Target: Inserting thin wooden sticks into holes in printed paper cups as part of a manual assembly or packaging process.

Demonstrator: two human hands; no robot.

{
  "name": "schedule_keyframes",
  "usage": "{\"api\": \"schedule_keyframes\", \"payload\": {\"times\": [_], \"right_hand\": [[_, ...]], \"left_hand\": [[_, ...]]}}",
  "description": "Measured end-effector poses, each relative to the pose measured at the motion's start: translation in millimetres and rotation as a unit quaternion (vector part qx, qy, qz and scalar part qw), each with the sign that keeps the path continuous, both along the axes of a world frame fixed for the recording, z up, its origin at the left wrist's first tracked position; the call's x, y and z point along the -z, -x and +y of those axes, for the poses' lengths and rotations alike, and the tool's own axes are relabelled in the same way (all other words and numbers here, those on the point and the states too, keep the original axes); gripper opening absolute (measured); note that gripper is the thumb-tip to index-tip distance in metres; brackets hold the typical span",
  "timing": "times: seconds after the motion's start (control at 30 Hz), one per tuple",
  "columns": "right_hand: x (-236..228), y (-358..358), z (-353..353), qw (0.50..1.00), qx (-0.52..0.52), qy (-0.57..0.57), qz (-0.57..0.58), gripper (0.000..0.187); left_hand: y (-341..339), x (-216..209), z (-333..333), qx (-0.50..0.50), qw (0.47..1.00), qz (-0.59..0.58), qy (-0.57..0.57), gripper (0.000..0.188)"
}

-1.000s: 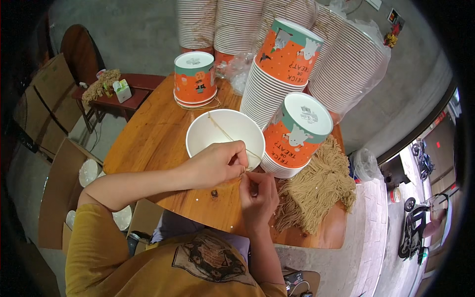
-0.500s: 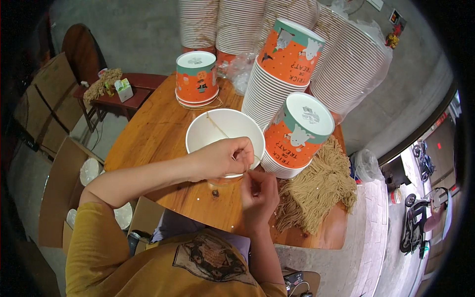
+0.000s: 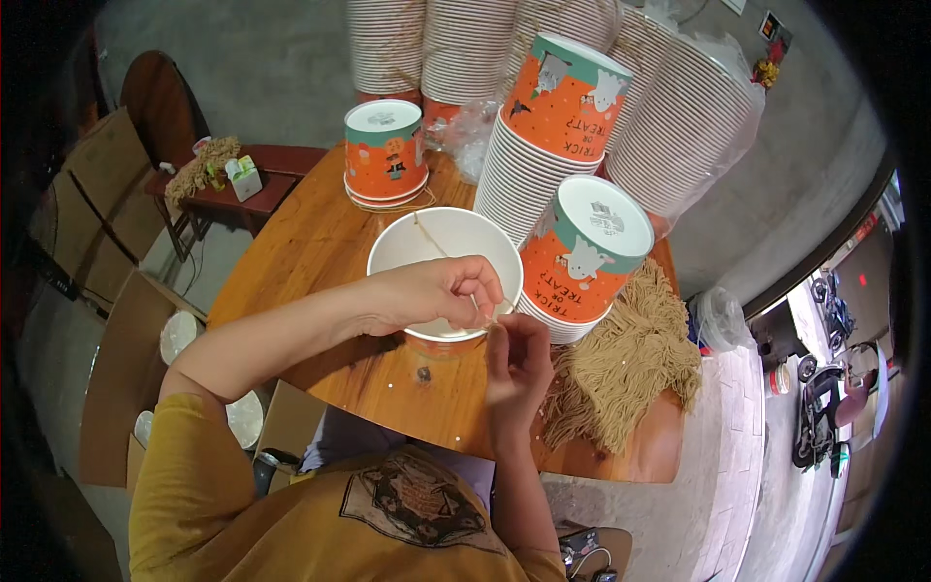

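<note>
An open paper bucket (image 3: pixel 388 242), white inside, stands on the wooden table in front of me. A thin tan cord (image 3: pixel 427 234) runs down its inner wall from the far rim. At the bucket's near right rim, my left hand (image 3: pixel 451 293) reaches across the opening, its thumb and fingers pinched on the cord. My right hand (image 3: pixel 521 364) is just outside that rim, also pinching the cord, with its fingertips nearly touching the left ones. The exact hold on the cord's end is partly hidden by the fingers.
Upturned orange-and-green buckets in stacks (image 3: pixel 582 252) stand close on the right. One smaller stack (image 3: pixel 385 155) is at the back left. A heap of tan cords (image 3: pixel 626 359) lies at the table's right. Tall white stacks (image 3: pixel 679 116) rise behind. An open carton (image 3: pixel 126 388) stands at left.
Both hands have moved slightly up, and the right one a little to the right. The left fingers have spread somewhat while staying at the bucket's near right rim.
</note>
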State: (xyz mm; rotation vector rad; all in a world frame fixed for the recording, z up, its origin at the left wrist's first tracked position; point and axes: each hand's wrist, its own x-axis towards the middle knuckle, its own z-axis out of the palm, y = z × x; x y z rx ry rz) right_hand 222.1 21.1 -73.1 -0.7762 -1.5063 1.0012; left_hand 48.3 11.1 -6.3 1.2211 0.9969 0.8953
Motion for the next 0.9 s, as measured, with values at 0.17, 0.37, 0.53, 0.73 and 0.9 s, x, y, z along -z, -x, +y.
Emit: {"api": "schedule_keyframes", "payload": {"times": [0.17,0.37,0.53,0.73,0.9], "right_hand": [[-3,10,-2,0.992,-0.122,0.014,0.027,0.015],[-2,14,-1,0.994,-0.104,0.014,-0.023,0.018],[-11,12,0,0.976,-0.006,-0.180,-0.123,0.020],[-21,7,6,0.926,0.039,-0.315,-0.202,0.018],[-26,9,7,0.892,0.050,-0.366,-0.259,0.023]], "left_hand": [[11,-1,-17,-0.059,0.998,0.027,-0.022,0.025],[18,2,-27,-0.100,0.994,0.035,-0.001,0.021],[20,6,-24,-0.100,0.995,0.023,-0.001,0.020],[19,-1,-24,-0.096,0.994,0.042,-0.013,0.023],[18,0,-23,-0.104,0.993,0.050,-0.009,0.024]]}}
